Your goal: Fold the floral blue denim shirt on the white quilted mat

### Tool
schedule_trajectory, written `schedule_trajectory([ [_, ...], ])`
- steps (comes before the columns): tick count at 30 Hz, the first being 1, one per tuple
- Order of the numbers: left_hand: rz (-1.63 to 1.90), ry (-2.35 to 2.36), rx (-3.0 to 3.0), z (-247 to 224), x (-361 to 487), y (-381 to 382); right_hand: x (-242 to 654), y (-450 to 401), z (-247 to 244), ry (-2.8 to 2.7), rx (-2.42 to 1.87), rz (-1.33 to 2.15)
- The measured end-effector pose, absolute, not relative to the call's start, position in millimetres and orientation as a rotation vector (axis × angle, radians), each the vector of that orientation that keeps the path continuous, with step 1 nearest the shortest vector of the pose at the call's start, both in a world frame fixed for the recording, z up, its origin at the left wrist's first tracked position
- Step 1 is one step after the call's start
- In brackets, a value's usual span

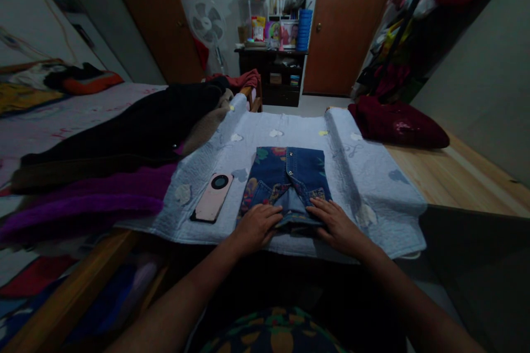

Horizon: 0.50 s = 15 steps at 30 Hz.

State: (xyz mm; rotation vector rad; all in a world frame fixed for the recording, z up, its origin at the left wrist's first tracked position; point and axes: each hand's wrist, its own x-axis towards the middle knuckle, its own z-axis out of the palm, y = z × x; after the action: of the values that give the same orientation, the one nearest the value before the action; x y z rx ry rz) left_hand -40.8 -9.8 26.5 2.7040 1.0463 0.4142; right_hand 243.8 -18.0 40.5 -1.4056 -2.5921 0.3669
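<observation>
A folded denim jacket (306, 162) with a floral print and metal buttons lies on a pale blue quilted cloth (285, 124). My left hand (259, 227) rests on its near left corner, fingers stretched out and pointing inward. On the near right corner lies my right hand (333, 222), its fingers spread over the denim. Between the hands the collar area is partly open and shows a lighter inside. To the left of the jacket, apart from my left hand, a pink phone (209, 204) lies with its round camera upward.
Dark clothes (136, 127) and a purple garment (91, 198) are heaped on the left. A folded maroon garment (397, 124) sits on the wooden surface (464, 176) at right. Behind stand a white fan (207, 22) and a dark cabinet (271, 88).
</observation>
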Motion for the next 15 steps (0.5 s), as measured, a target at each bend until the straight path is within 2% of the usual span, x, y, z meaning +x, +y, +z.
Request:
schedule_trajectory([
  [6, 0.34, 1.019, 2.747, 27.1, -49.4, -10.4, 241.4, -25.8, 37.7, -2.679, -1.45, 0.29],
  [15, 0.313, 0.929, 2.827, 28.8, -36.3, -11.1, 240.7, -29.0, 17.4, -2.423, -1.224, 0.255],
])
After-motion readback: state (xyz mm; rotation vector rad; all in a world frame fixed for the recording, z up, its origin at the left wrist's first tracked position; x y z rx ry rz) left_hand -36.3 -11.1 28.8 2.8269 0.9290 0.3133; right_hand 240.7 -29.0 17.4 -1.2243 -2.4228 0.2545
